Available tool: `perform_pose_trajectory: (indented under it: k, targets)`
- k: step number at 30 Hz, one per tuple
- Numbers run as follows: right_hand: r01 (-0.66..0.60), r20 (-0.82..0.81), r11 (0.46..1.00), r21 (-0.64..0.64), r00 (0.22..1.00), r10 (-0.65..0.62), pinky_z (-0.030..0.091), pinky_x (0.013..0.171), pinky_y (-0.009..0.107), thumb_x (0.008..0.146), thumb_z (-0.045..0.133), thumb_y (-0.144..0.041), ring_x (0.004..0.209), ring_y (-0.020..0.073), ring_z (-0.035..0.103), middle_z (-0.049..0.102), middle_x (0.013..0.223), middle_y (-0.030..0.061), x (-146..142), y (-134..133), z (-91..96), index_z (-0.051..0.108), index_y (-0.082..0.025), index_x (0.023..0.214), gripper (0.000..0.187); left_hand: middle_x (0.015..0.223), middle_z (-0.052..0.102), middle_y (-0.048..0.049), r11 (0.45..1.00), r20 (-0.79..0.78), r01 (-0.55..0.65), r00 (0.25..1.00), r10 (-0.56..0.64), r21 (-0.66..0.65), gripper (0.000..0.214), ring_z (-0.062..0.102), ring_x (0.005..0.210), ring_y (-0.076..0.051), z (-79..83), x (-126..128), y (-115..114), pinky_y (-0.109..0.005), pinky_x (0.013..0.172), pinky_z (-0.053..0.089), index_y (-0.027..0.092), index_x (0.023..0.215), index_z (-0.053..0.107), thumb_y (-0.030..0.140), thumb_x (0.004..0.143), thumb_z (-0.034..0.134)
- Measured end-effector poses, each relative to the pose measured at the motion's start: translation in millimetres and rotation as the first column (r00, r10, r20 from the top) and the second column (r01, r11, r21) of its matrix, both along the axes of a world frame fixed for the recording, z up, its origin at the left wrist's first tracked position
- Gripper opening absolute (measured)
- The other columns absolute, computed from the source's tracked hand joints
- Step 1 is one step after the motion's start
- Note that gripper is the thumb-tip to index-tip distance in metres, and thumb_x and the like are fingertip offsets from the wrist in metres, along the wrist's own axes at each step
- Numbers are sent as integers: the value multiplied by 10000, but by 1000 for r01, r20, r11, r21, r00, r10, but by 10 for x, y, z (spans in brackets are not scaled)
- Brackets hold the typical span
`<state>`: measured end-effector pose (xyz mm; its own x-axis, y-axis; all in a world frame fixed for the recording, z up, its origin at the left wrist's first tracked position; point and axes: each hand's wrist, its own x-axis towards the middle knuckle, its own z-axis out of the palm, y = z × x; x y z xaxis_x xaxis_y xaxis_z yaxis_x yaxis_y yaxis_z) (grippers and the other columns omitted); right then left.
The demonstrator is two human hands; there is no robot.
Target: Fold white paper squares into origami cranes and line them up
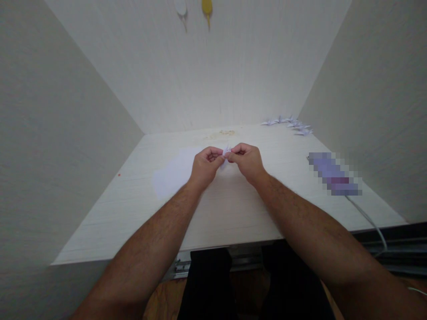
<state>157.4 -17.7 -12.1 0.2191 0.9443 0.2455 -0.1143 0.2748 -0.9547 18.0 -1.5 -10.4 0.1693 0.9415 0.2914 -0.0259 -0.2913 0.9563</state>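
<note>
Between my two hands, above the middle of the white desk, is a small folded piece of white paper [226,151] with pointed tips. My left hand [208,165] pinches its left side between thumb and fingers. From the other side, my right hand [246,161] pinches the right part of the same folded paper. The fingertips hide much of the folds. Flat white paper sheets [173,173] lie on the desk to the left, partly behind my left hand and forearm.
Several folded paper cranes [291,123] stand in the back right corner. A blurred-out purple object [332,173] with a white cable [368,218] lies at the right. Walls enclose the desk [230,213] on three sides. White [181,8] and yellow hooks [207,6] are on the back wall.
</note>
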Motion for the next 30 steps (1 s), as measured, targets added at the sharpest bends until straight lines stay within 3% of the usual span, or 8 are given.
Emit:
perform_pose_trajectory:
  k: [3,12,17,21,23,26,30]
  targets:
    - [3,12,1000,-11,1000,-3,462,554,260,636,760,-333,538,105,546,610,577,-24,-3,-13,21,610,-179,648,216,665,647,6,999,-27,-36,999,36,13,161,574,595,-96,2,-2,-2,-221,576,438,158,807,656,237,688,730]
    - [-35,88,999,-16,995,36,452,506,240,661,739,-313,514,104,557,619,567,-13,4,-47,54,597,-173,670,200,671,682,-13,997,24,33,999,-31,-71,215,618,600,-108,77,7,-62,-222,579,455,141,770,652,239,630,783]
    - [-97,127,995,-22,987,99,451,494,234,674,733,-306,517,106,567,620,590,-26,-6,-52,43,568,-184,738,215,644,666,0,972,197,30,980,16,-232,206,615,572,-108,75,3,-29,-235,579,477,146,737,632,186,589,770]
    - [-122,242,989,86,965,99,418,498,228,721,679,-239,522,98,543,594,595,-43,20,-58,12,558,-191,756,135,587,612,17,941,201,48,979,22,-335,189,561,503,-96,86,-5,-21,-221,496,434,148,734,600,188,601,728]
    - [-150,333,977,153,938,92,416,525,234,759,639,-223,547,94,529,596,630,-36,46,-60,-3,616,-183,792,56,536,569,50,951,166,2,985,52,-309,244,511,454,-88,90,-12,-21,-206,450,385,174,810,580,167,602,707]
    - [-189,447,963,194,890,85,422,561,244,801,584,-207,589,101,529,612,658,-18,84,-59,-12,686,-181,839,111,495,516,96,982,135,-42,989,67,-185,328,443,406,-74,94,-31,-16,-187,418,336,220,884,539,124,602,677]
    - [-219,463,957,189,880,109,449,603,252,772,611,-195,658,115,568,658,732,5,121,-50,-4,709,-179,869,139,515,515,65,991,113,15,994,0,-131,139,463,435,-76,102,-59,0,-200,438,379,196,758,588,151,637,640]
